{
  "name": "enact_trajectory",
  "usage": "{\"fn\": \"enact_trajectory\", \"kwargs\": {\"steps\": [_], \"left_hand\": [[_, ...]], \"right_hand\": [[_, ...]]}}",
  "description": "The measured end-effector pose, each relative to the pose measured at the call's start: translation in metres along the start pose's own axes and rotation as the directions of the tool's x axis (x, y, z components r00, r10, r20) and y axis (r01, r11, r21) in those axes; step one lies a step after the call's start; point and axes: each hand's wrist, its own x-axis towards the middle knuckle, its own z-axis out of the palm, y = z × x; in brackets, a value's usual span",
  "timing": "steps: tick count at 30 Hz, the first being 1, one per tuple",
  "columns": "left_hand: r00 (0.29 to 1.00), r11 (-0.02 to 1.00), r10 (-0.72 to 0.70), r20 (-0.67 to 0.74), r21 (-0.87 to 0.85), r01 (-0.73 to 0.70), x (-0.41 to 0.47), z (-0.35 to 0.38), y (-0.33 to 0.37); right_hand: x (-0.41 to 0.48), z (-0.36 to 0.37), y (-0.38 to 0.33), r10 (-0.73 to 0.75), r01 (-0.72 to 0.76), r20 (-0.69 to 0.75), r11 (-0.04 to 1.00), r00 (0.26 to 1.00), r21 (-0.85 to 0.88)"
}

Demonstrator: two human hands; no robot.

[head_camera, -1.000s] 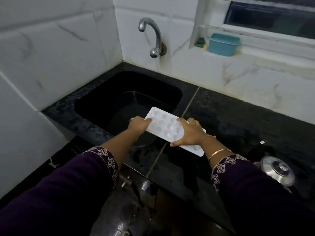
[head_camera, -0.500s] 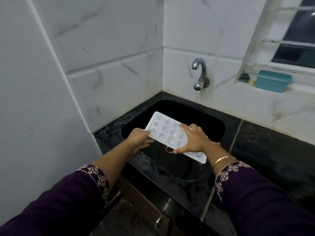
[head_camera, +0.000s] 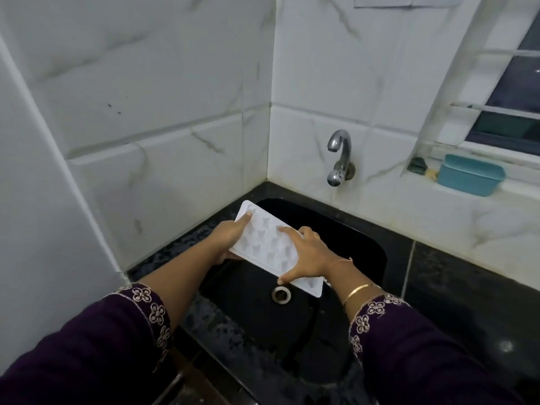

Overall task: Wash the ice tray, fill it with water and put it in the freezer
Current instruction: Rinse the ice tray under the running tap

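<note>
A white ice tray (head_camera: pixel 267 236) with small shaped moulds is held tilted over the black sink (head_camera: pixel 359 229), above the drain (head_camera: pixel 281 294). My left hand (head_camera: pixel 229 236) grips its near-left edge, thumb on top. My right hand (head_camera: pixel 306 252) grips the tray's right side, thumb and fingers spread across the top. The chrome tap (head_camera: pixel 339 159) juts from the tiled wall behind the sink, up and to the right of the tray; no water runs from it.
A teal plastic container (head_camera: pixel 470 175) and a dark scrubber (head_camera: pixel 418 165) sit on the window ledge at right. Black granite counter (head_camera: pixel 467 287) runs to the right of the sink. White tiled walls close in behind and at the left.
Both hands carried the tray from the counter edge to over the sink. My left hand has shifted further along the tray's left edge, and the view has turned towards the corner.
</note>
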Motion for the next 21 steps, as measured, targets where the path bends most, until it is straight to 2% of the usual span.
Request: {"fn": "enact_trajectory", "kwargs": {"steps": [3,5,7,9,12,15,18,21], "left_hand": [[0.989,0.976,0.116,-0.091,0.193,-0.097,0.023,0.013,0.009],[0.974,0.944,0.193,-0.114,0.293,-0.153,0.035,0.021,0.012],[0.963,0.901,0.24,-0.122,0.398,-0.175,0.043,0.029,0.013],[0.958,0.868,0.261,-0.121,0.463,-0.178,0.052,0.033,0.011],[0.957,0.857,0.268,-0.114,0.482,-0.183,0.072,0.032,0.009],[0.957,0.848,0.268,-0.108,0.497,-0.181,0.094,0.027,0.01],[0.963,0.838,0.258,-0.073,0.513,-0.186,0.116,0.023,0.017],[0.962,0.825,0.27,-0.043,0.525,-0.208,0.133,0.022,0.028]], "right_hand": [[0.021,-0.005,0.016,0.022,-0.026,0.058,0.998,0.998,0.063],[0.032,-0.013,0.027,0.043,-0.067,0.112,0.973,0.993,0.219],[0.042,-0.021,0.036,0.07,-0.109,0.093,0.849,0.993,0.518],[0.055,-0.025,0.049,0.175,-0.1,-0.034,0.696,0.984,0.711],[0.087,-0.029,0.077,0.444,-0.109,-0.222,0.608,0.868,0.787],[0.12,-0.04,0.095,0.636,-0.137,-0.247,0.492,0.731,0.86],[0.151,-0.056,0.102,0.724,-0.094,-0.157,0.293,0.672,0.952],[0.177,-0.071,0.106,0.744,0.028,-0.002,-0.022,0.669,0.999]]}}
